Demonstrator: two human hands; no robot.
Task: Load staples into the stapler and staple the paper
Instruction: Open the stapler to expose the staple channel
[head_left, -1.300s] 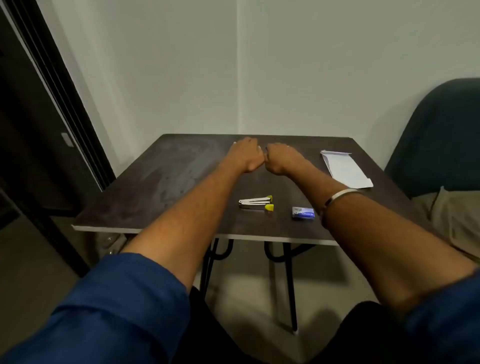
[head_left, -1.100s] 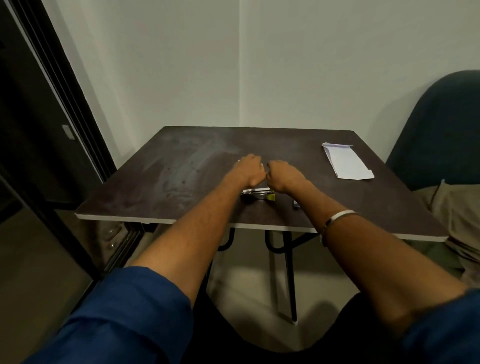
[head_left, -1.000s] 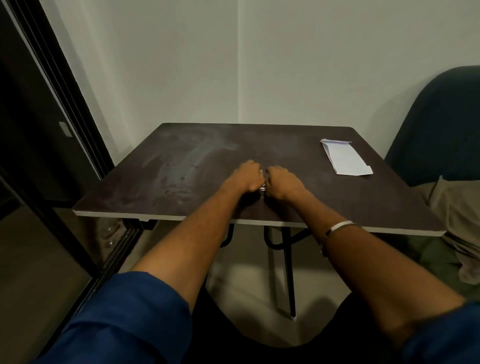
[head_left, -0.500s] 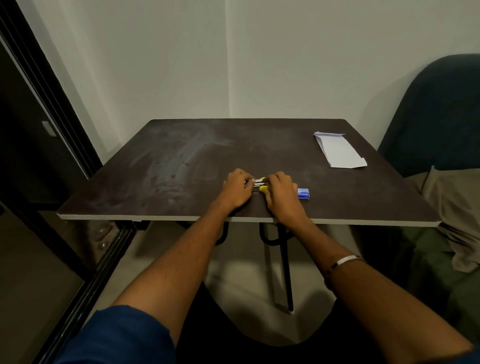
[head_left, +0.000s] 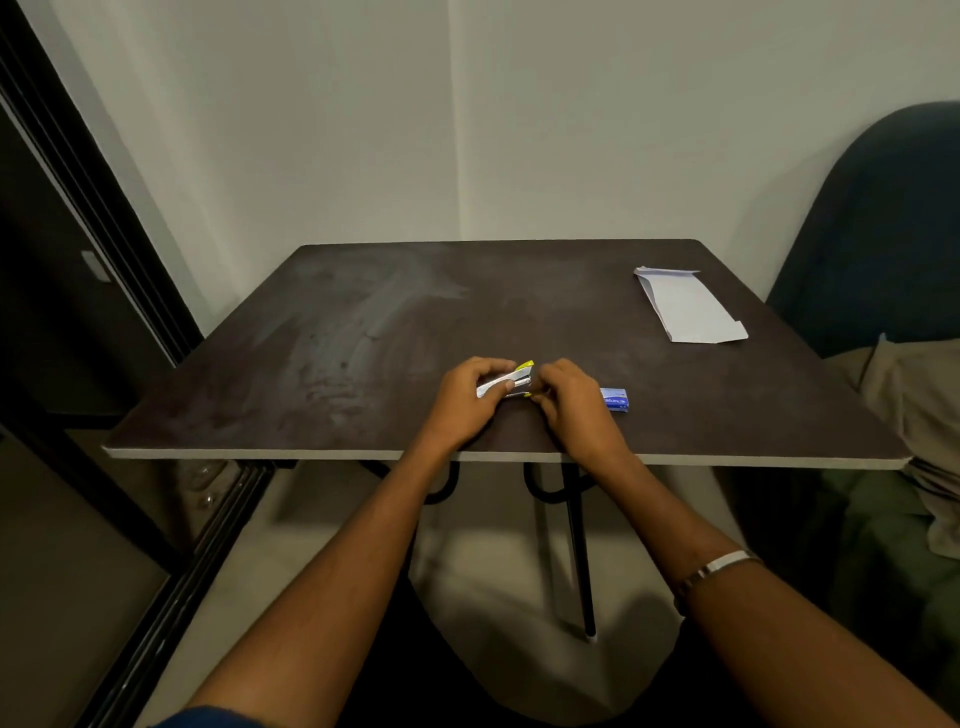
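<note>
A small silver stapler (head_left: 511, 382) with yellow ends is held just above the dark table (head_left: 363, 332), near its front edge. My left hand (head_left: 465, 402) grips its silver body from the left. My right hand (head_left: 566, 402) pinches the stapler's yellow right end with its fingertips. A small blue staple box (head_left: 616, 399) lies on the table just right of my right hand, partly hidden by it. Folded white paper (head_left: 685, 306) lies at the table's back right.
A dark blue chair back (head_left: 883, 223) and crumpled beige cloth (head_left: 914, 415) sit right of the table. A dark door frame (head_left: 93, 208) runs along the left. White walls meet in a corner behind the table.
Both hands drew back from the table's middle to the stapler and closed on it. The stapler has lifted slightly off the table and tilted. The camera tilted downward.
</note>
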